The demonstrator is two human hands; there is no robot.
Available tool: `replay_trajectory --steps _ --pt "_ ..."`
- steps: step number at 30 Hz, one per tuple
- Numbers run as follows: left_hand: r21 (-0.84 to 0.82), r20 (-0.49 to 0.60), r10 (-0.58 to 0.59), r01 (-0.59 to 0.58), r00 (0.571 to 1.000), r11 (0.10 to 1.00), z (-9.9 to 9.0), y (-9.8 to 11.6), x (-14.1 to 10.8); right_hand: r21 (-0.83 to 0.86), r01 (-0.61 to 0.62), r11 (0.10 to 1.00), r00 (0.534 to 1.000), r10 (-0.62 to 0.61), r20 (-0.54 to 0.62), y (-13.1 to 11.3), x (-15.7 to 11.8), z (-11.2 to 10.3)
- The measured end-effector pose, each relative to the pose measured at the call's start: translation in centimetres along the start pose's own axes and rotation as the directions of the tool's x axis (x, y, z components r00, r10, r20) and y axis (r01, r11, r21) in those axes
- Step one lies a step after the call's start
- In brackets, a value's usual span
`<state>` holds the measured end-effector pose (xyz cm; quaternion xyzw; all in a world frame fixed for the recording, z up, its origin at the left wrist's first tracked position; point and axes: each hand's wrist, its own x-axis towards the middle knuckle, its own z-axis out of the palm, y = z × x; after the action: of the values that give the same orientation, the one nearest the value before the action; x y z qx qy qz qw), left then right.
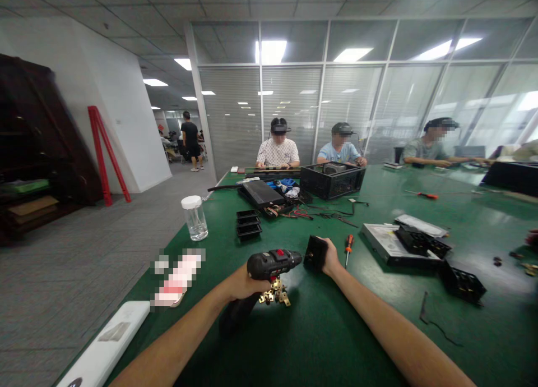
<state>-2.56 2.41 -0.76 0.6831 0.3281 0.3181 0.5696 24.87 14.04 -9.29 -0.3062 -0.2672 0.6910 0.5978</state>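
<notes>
My left hand (246, 286) is wrapped round the grip of a black cordless drill (273, 262), its chuck pointing right. In my right hand (330, 255) is a small black plastic housing (314, 253), tilted up to face the chuck; whether a bit touches it I cannot make out. Several brass-coloured metal brackets (275, 294) lie on the table just behind and below the drill. To the right of my right hand rests a screwdriver (349, 247) with an orange and black handle. Small black frames (247, 225) sit in a row beyond the drill.
The green table (328, 331) carries a clear jar (195, 219), a white case (113, 342), a black computer case (334, 179), cables (332, 214), a silver drive-like box (384, 244) and black moulded parts (462, 283). Several people sit along the far side.
</notes>
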Motion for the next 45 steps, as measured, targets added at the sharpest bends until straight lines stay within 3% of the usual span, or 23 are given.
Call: replay_trajectory --steps 12,45 --pt "-0.027 0.031 0.008 -0.007 0.999 1.0 -0.16 -0.19 0.0 0.013 0.043 0.999 0.999 -0.043 -0.01 -0.08 -0.28 0.33" --pt "-0.017 -0.005 -0.006 0.005 1.0 1.0 -0.02 -0.15 -0.05 -0.008 0.02 1.0 1.0 -0.02 0.013 -0.2 -0.64 0.77"
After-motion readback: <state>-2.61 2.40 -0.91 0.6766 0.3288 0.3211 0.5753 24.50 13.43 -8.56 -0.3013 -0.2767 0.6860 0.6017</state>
